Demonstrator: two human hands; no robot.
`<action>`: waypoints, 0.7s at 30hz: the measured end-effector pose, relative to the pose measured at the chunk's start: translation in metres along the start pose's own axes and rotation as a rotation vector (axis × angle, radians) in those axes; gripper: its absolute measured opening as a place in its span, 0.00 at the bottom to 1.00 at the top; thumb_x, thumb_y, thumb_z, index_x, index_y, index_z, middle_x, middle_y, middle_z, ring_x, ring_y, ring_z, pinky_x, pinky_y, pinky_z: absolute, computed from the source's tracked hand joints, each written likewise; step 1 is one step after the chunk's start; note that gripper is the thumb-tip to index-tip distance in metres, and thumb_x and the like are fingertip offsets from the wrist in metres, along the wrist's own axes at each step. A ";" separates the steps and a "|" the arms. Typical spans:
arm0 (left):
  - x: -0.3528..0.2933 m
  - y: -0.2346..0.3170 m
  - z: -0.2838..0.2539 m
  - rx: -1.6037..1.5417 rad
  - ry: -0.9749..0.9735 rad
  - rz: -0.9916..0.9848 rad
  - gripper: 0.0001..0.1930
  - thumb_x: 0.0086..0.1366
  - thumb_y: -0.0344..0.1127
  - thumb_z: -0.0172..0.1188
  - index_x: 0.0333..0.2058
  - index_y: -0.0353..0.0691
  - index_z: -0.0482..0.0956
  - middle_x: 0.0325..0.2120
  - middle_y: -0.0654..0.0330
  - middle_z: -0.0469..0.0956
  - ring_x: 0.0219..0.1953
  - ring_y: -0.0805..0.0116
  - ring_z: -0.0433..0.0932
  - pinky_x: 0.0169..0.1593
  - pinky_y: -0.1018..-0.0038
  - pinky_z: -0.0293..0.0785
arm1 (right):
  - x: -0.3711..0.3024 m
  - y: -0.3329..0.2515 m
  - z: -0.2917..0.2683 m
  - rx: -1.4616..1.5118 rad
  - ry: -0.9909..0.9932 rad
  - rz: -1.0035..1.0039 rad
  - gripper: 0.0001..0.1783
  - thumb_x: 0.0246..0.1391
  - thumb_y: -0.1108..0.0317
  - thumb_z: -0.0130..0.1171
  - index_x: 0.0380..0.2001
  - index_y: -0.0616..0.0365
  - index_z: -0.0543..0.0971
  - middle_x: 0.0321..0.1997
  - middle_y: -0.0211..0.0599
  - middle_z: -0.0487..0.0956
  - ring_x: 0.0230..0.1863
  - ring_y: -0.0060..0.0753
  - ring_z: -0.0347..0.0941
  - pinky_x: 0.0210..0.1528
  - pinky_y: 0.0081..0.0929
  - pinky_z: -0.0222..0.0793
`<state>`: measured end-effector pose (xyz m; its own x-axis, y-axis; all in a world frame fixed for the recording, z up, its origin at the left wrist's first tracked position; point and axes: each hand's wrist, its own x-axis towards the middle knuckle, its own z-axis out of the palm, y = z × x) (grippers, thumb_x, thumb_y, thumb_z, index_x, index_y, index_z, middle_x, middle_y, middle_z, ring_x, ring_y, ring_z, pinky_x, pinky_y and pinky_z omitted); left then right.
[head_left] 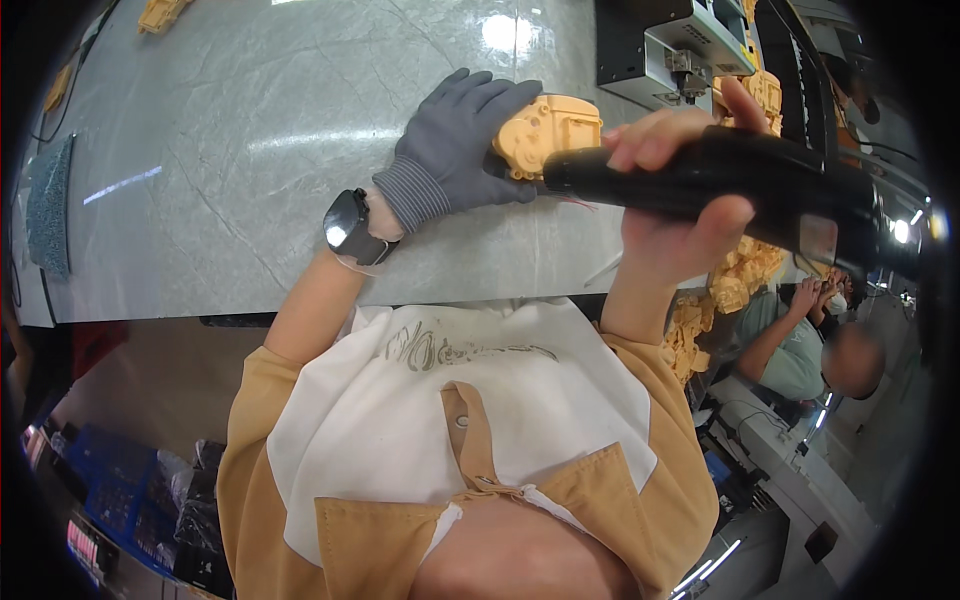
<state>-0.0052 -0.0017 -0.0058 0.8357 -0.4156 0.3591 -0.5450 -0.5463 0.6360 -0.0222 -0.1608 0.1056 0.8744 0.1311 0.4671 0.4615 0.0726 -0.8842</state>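
Note:
My left hand [458,135], in a grey knit glove, grips an orange-yellow plastic housing [548,132] from its left side and keeps it on the grey marbled table [270,190]. The housing has moulded ribs and round bosses. My bare right hand [668,185] is wrapped round a thick black electric screwdriver [770,180], held nearly level. Its narrow end overlaps the housing's lower right corner; whether the bit touches cannot be made out. A few thin red wires [575,203] lie just below that end.
A grey and black boxed machine [672,50] stands at the back right. More orange housings are heaped along the right [745,275], and one [160,14] lies far left. A blue-grey mat [50,205] is at the left edge. Another person [785,340] sits at the right.

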 end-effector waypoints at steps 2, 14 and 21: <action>0.000 -0.001 0.000 0.002 -0.010 -0.008 0.46 0.38 0.57 0.69 0.56 0.47 0.61 0.48 0.53 0.69 0.56 0.54 0.63 0.63 0.60 0.53 | 0.004 -0.001 -0.001 -0.039 -0.085 -0.042 0.42 0.51 0.42 0.53 0.57 0.63 0.55 0.26 0.40 0.71 0.27 0.37 0.69 0.37 0.40 0.70; -0.001 -0.001 0.001 0.005 0.014 0.000 0.46 0.36 0.52 0.71 0.56 0.44 0.61 0.48 0.51 0.69 0.53 0.52 0.66 0.61 0.57 0.56 | 0.031 0.001 -0.010 0.311 -0.556 -0.080 0.26 0.45 0.69 0.62 0.45 0.60 0.61 0.24 0.41 0.70 0.24 0.36 0.70 0.30 0.34 0.70; -0.001 -0.003 0.002 -0.003 0.017 0.005 0.46 0.37 0.53 0.71 0.56 0.44 0.61 0.47 0.52 0.69 0.52 0.55 0.66 0.62 0.58 0.55 | 0.023 -0.003 0.001 0.271 -0.363 -0.050 0.24 0.44 0.75 0.55 0.45 0.60 0.61 0.16 0.34 0.67 0.15 0.29 0.64 0.23 0.29 0.65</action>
<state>-0.0048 -0.0009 -0.0092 0.8342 -0.4056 0.3737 -0.5487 -0.5424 0.6362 -0.0034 -0.1573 0.1196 0.7206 0.4557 0.5225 0.4037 0.3370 -0.8506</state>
